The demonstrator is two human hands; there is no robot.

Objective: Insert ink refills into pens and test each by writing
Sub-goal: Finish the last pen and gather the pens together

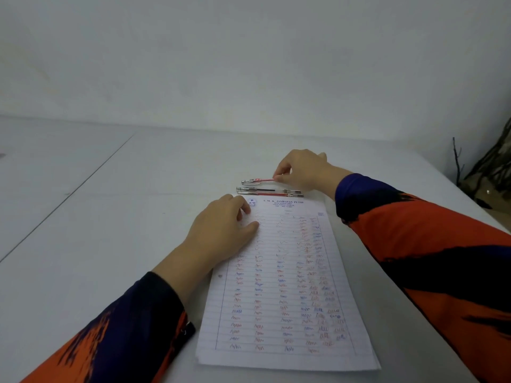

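Right hand pinches the right end of the farthest red pen, whose long axis runs left-right just beyond the sheet; left hand rests loosely curled, empty, on its top-left corner.

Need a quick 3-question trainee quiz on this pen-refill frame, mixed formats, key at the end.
1. True or false: the right hand pinches the farthest pen.
2. How many pens lie beyond the paper's top edge? A) two B) three C) five
3. Fill in: the left hand rests on the lined ____.

Key: 1 true; 2 B, counting the black-ink pen and the red-ink pen lying side by side; 3 paper.
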